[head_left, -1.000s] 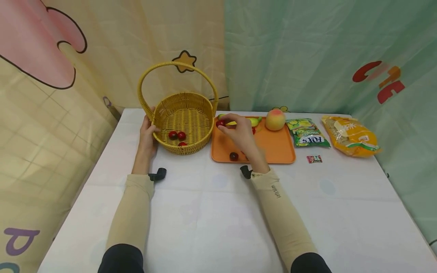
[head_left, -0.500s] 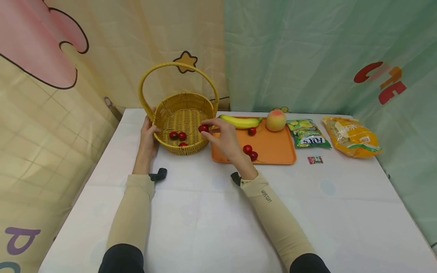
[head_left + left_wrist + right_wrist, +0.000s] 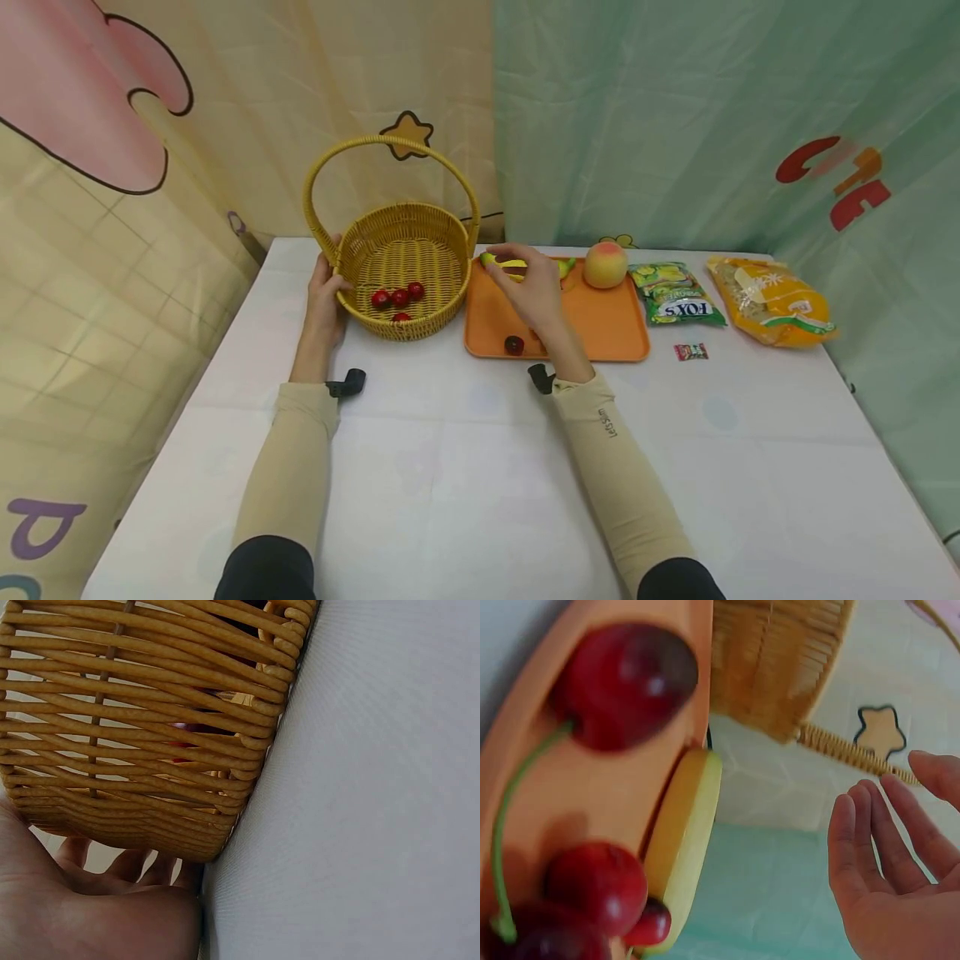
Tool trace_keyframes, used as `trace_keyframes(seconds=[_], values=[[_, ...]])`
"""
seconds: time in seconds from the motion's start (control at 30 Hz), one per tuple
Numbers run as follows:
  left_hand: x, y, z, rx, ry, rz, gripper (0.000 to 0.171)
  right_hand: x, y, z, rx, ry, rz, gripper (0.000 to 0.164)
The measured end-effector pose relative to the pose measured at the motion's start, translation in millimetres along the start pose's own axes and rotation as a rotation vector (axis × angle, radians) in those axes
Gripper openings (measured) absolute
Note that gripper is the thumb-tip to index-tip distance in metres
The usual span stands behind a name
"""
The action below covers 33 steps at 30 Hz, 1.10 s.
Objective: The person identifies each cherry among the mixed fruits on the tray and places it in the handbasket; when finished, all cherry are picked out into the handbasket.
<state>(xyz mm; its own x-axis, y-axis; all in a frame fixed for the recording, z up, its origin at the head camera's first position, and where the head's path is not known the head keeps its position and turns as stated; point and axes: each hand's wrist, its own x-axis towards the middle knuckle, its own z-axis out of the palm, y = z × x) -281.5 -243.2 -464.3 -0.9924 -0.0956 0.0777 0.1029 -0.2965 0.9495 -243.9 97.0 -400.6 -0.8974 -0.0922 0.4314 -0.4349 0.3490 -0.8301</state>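
At the left, a yellow wicker basket (image 3: 405,329) with a tall arched handle stands on the table. Several red cherries (image 3: 400,297) lie in its bottom. My left hand (image 3: 324,300) holds the basket's left side, thumb at the rim; the left wrist view shows the fingers (image 3: 127,864) against the outer weave. My right hand (image 3: 534,292) is over the orange tray (image 3: 600,329), fingers apart and holding nothing. Under it lies a banana (image 3: 682,847), partly covered in the head view. Several cherries with green stems, one dark red cherry (image 3: 626,686) nearest the wrist camera, lie on the tray.
A peach (image 3: 605,264) rests at the tray's back right corner. Right of the tray are a green FOX'S bag (image 3: 677,293), a small red candy packet (image 3: 691,351) and an orange snack bag (image 3: 771,302). Curtains hang behind the table.
The right hand carried a cherry from over the tray to the basket and let it go among the others. It is back over the tray, without a cherry. The left hand stayed put.
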Motion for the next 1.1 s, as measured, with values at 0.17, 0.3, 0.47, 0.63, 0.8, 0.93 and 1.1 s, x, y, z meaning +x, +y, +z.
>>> trace_keyframes(seconds=[0.17,0.3,0.47,0.63,0.8,0.93,1.1], values=[[0.2,-0.7,-0.2,-0.002,0.007,0.005,0.084,3,10,-22,-0.060,0.075,0.068,0.026],[-0.3,-0.7,-0.9,-0.002,0.010,0.000,0.085,3,16,-33,-0.068,0.090,0.110,0.026],[-0.4,-0.8,-1.1,0.006,0.014,-0.001,0.085,3,25,-43,-0.060,0.110,0.147,0.027],[0.2,-0.7,-0.5,0.007,0.006,-0.003,0.085,2,38,-55,-0.076,0.153,0.198,0.028],[0.2,-0.7,-0.9,0.009,-0.001,-0.004,0.084,0,48,-62,-0.133,0.145,0.278,0.029],[-0.2,-0.4,-1.1,0.003,0.004,-0.006,0.085,-2,51,-64,-0.155,0.091,0.368,0.031],[-0.4,0.1,-0.6,0.011,0.010,-0.007,0.085,-4,51,-61,-0.220,0.054,0.407,0.028]])
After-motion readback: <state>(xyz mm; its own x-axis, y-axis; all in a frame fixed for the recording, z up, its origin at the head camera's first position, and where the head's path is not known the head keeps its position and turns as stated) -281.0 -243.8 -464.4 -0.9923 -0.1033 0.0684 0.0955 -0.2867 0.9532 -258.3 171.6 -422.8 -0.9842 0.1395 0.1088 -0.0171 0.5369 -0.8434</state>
